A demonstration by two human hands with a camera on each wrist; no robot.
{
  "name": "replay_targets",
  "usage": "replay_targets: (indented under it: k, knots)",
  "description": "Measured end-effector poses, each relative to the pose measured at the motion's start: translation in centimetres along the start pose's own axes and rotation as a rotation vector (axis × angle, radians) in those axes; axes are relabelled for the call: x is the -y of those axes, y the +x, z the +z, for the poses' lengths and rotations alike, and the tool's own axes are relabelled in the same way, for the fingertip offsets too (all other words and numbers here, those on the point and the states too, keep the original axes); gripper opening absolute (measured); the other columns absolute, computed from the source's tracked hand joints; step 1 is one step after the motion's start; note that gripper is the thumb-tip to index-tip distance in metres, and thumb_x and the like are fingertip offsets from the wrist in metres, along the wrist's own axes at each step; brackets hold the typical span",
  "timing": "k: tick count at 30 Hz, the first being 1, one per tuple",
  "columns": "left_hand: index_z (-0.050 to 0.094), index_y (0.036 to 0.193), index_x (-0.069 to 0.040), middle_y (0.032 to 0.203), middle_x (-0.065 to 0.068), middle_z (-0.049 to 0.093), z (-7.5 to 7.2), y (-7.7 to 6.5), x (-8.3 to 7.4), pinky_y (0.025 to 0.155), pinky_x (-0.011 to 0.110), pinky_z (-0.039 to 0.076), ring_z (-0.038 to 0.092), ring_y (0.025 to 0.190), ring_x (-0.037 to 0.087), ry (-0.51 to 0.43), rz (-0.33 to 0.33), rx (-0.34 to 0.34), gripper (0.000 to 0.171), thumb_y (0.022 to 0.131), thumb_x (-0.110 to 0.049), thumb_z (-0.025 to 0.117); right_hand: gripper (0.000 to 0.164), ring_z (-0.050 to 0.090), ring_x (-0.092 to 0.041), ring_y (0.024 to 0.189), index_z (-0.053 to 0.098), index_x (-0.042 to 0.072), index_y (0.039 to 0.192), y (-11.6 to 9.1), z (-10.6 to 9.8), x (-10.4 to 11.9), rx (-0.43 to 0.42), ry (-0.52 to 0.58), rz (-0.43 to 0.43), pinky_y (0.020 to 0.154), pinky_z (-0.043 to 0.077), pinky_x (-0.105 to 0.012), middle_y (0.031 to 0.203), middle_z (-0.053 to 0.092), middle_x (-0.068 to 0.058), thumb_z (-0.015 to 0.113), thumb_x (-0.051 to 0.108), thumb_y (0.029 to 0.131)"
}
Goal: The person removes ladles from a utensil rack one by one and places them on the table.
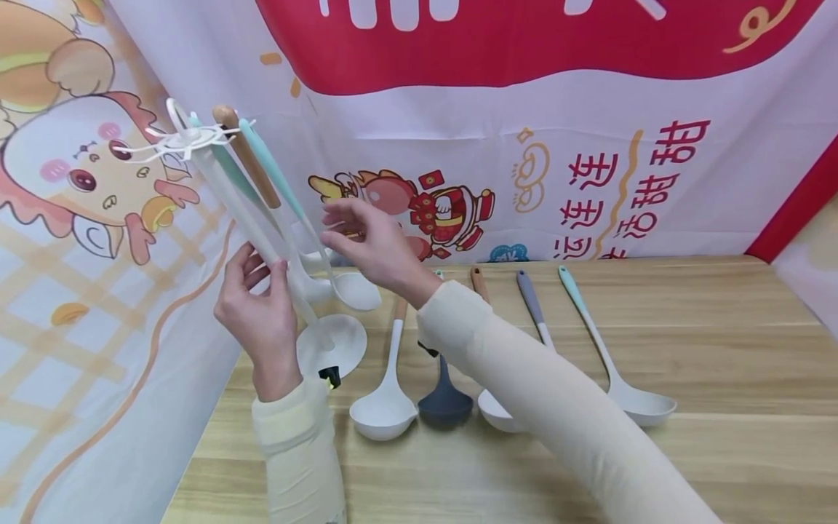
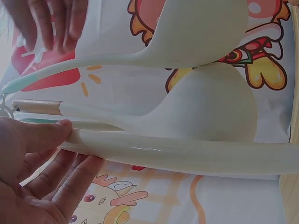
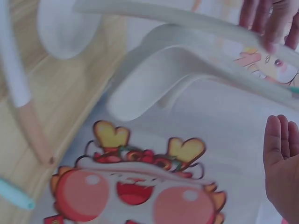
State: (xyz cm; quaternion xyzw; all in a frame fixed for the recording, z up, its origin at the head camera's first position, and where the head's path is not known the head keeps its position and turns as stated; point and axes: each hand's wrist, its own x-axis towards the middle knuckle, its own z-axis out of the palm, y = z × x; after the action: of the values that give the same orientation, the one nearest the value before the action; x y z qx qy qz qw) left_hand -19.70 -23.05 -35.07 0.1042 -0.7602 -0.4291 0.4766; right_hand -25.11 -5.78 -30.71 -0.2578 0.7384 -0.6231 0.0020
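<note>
My left hand [image 1: 262, 320] grips the pole [image 1: 230, 200] of a white rotating utensil stand, thumb on one side and fingers on the other in the left wrist view. From the hooks at its top [image 1: 196, 137] hang a mint-handled white ladle [image 1: 270, 166], a wooden-handled one [image 1: 252, 161] and another mint-handled utensil [image 1: 229, 171], partly hidden behind them. To the right of these, my right hand [image 1: 376, 240] is raised with nothing in it. Its fingers look extended in the right wrist view [image 3: 285, 168], apart from the ladles.
The stand's round base [image 1: 347, 338] is on the wooden table [image 1: 733, 349]. Along the table lie a wooden-handled white ladle [image 1: 382, 415], a dark grey ladle [image 1: 447, 407], a grey-handled white one [image 1: 532, 297] and a mint-handled one [image 1: 644, 407]. Printed cloth [image 1: 419, 120] hangs behind.
</note>
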Motion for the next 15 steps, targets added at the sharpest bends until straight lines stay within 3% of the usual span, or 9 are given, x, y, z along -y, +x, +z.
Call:
replay_targets:
  k: [6,15]
  knots:
    - [0.075,0.131,-0.011,0.114,0.012,0.081,0.1,0.0,0.0,0.081,0.010,0.060,0.079,0.097,0.027,0.003,0.014,0.005,0.036,0.095,-0.015,0.079,0.045,0.065,-0.013,0.122,0.057,0.016,0.148,1.0,1.2,2.2,0.012,0.001,0.018,0.102,0.059,-0.024,0.135,0.067,-0.002,0.067,0.020,0.104]
    - [0.076,0.129,-0.011,0.113,0.011,0.081,0.0,0.0,-0.2,0.081,0.009,0.059,0.079,0.096,0.026,0.012,0.014,-0.012,0.034,0.096,-0.016,0.078,0.044,0.066,-0.010,0.108,0.061,0.020,0.145,1.0,1.9,3.2,0.012,-0.055,0.006,0.092,0.059,-0.016,0.119,0.071,0.001,0.070,0.026,0.102]
